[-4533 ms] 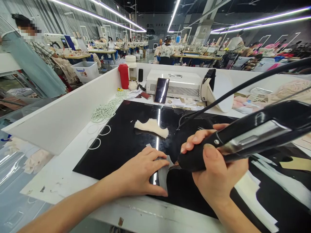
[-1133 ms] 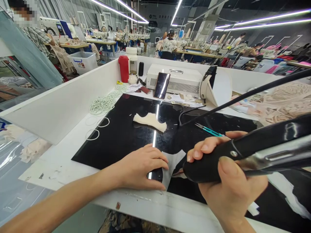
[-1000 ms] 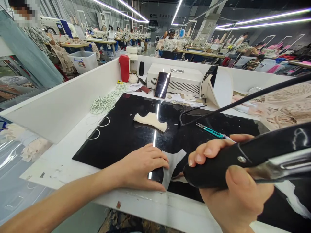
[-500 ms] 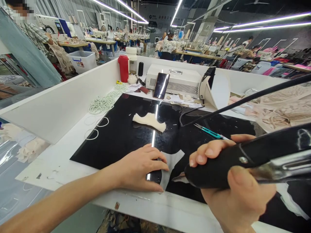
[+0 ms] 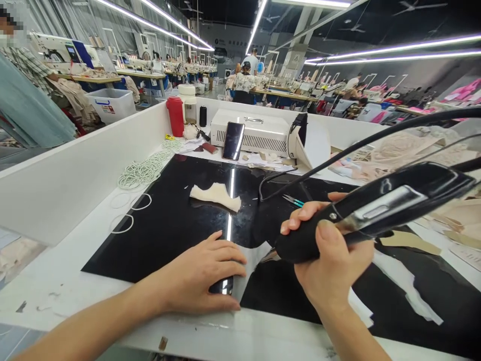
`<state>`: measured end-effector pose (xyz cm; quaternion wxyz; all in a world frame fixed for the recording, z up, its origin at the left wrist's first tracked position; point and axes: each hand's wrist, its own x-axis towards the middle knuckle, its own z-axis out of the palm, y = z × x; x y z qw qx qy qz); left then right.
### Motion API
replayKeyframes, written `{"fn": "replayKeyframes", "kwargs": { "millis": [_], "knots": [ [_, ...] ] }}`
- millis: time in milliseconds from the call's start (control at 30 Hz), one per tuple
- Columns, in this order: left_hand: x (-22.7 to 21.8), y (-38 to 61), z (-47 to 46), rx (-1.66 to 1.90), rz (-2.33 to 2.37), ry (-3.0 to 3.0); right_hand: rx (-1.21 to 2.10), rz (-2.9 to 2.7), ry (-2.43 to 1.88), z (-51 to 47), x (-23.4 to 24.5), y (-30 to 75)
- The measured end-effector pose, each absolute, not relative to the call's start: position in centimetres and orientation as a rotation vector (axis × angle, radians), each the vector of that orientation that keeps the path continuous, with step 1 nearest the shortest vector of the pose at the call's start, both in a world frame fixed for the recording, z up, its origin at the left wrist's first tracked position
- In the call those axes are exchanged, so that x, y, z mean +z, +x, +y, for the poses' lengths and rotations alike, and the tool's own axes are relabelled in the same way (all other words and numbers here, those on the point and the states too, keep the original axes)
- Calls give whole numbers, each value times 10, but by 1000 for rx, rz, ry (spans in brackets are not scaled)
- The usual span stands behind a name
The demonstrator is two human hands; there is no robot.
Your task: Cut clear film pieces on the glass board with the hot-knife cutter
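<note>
My right hand (image 5: 330, 260) is closed round the grip of a black corded hand tool (image 5: 376, 210) whose tip touches a pale sheet of material (image 5: 251, 258) on the glossy black work surface (image 5: 169, 225). My left hand (image 5: 203, 273) lies flat with fingers spread, pressing that sheet down at the table's front edge. A cream fabric piece (image 5: 216, 195) lies further back on the black surface.
Teal scissors (image 5: 293, 200) lie behind the tool. White elastic rings (image 5: 139, 173), a red flask (image 5: 175, 116), a phone (image 5: 233, 141) leaning on a white machine (image 5: 255, 135), white divider walls (image 5: 75, 165), beige fabric (image 5: 413, 150) at right. Other workers at benches beyond.
The tool tip stays at the sheet under my left hand. My view shifted right and downward over the last half second, and the tool handle now rises more steeply.
</note>
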<state>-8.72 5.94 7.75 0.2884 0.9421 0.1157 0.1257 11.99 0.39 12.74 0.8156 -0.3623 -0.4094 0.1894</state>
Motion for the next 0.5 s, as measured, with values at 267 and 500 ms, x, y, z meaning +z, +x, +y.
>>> {"fn": "replayKeyframes", "kwargs": {
  "millis": [267, 500],
  "knots": [
    [81, -89, 59, 335, 329, 2486, 391, -875, -765, 6, 125, 121],
    [83, -88, 58, 291, 351, 2486, 395, -870, -810, 7, 125, 123]
  ]
}}
